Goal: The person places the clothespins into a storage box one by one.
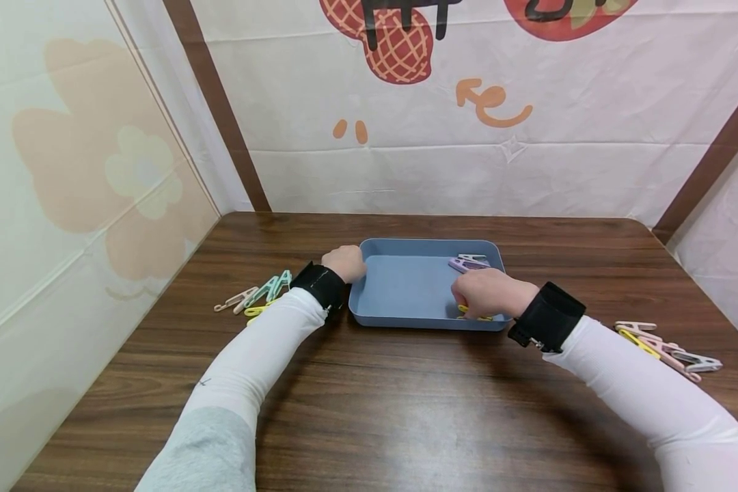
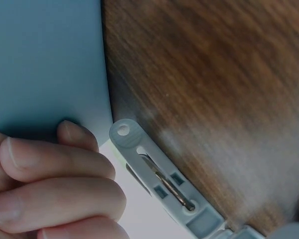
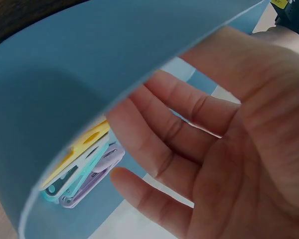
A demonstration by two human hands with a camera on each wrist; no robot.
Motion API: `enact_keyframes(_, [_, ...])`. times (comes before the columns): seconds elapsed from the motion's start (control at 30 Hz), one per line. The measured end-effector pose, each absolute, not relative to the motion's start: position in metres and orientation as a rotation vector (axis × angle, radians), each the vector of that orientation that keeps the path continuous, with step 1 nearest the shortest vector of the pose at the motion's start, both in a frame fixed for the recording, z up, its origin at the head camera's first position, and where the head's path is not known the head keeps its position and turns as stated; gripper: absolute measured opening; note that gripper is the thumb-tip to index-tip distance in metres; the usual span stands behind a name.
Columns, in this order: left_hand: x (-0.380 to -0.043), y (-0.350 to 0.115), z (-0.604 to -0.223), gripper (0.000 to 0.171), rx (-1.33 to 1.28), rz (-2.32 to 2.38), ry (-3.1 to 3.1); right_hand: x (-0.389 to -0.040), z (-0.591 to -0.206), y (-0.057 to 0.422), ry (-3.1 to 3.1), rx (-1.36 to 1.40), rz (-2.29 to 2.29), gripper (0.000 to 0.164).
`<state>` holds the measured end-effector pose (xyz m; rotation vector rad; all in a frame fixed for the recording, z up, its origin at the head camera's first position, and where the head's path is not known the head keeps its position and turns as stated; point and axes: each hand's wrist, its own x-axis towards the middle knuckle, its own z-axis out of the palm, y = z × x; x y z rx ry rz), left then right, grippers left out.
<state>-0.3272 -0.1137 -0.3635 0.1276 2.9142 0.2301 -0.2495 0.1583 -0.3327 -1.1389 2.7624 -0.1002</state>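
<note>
My left hand (image 1: pixel 346 264) is at the left rim of a shallow blue tray (image 1: pixel 406 282). In the left wrist view its fingers (image 2: pixel 60 199) are curled against the tray's wall; whether they grip it is hidden. Alongside those knuckles lies a pale grey clothespin (image 2: pixel 159 174), not visibly held. Inside the tray's right end is my right hand (image 1: pixel 486 292), its fingers loosely bent. A yellow clothespin (image 3: pixel 84 144) lies by its fingertips, beside a pale, a teal and a purple clothespin (image 3: pixel 97 174). The near wall partly hides them.
Left of the tray lies a pile of beige, mint and yellow clothespins (image 1: pixel 264 294), close to my left forearm. On the right, pink, white, yellow and grey clothespins (image 1: pixel 667 347) lie by my right forearm. A white printed curtain (image 1: pixel 467 178) stands behind the wooden table (image 1: pixel 406 410).
</note>
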Motion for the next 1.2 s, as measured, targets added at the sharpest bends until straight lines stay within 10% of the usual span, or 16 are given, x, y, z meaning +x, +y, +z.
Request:
enact_keyframes(0.67, [-0.335, -0.117, -0.369, 0.026, 0.125, 0.247, 2.902, -0.247, -0.319, 0.178, 2.807, -1.043, -0.212, 0.016])
enact_keyframes(1.2, [-0.339, -0.119, -0.369, 0.029, 0.136, 0.249, 2.914, -0.237, -0.289, 0.311, 2.962, -0.64, -0.264, 0.021])
